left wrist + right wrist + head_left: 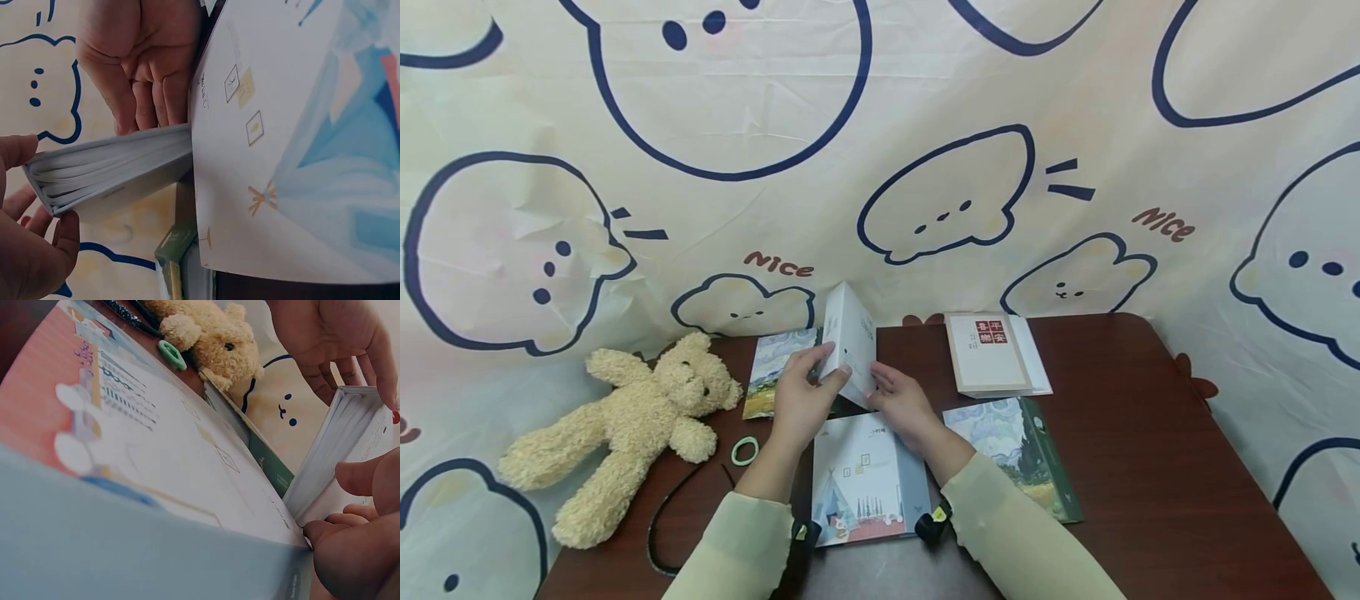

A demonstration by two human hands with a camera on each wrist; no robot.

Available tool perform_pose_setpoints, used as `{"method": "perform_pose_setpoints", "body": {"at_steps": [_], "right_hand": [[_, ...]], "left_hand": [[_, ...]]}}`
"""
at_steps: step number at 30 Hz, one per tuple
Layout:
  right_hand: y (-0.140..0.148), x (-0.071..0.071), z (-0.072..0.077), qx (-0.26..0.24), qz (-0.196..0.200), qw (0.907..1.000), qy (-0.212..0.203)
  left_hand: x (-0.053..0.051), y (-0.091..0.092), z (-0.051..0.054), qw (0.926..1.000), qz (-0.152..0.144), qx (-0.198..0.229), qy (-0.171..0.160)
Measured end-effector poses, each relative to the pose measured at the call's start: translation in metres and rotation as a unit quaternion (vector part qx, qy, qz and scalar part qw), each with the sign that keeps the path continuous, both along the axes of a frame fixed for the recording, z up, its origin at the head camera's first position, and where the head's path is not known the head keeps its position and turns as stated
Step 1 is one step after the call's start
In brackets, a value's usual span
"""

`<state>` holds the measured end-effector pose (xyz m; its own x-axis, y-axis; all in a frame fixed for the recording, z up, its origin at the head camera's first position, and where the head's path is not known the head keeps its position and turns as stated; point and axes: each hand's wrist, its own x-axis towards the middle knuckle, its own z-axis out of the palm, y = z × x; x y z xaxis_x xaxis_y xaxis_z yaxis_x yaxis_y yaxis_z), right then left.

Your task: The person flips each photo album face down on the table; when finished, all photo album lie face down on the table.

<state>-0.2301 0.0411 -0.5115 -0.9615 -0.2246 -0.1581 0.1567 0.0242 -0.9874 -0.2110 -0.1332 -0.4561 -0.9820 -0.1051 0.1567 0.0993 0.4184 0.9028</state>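
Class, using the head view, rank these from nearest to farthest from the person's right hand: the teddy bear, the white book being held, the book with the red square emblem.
1. White book: in the right hand's grip.
2. Book with the red square emblem: to the right, farther back.
3. Teddy bear: far left, past the left hand.
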Motion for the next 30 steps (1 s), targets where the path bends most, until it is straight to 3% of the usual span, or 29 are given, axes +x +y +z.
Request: {"method": "perform_pose_setpoints", "body": {"at_steps": [12,24,30], "right_hand": [[-0.005,0.003,0.004,-0.030,0.011,0.9995,-0.001],[0.004,0.009,0.031,-0.015,0.005,0.9994,0.032],[0.009,0.009,0.043,-0.032,-0.002,0.9988,0.037]], "left_hand": [[0.004,0.002,0.007,0.9998,-0.011,-0.009,0.015],[0.006,0.006,0.003,0.9986,-0.037,0.019,0.031],[0.006,0.009,0.002,0.9974,-0.049,0.044,0.030]]}}
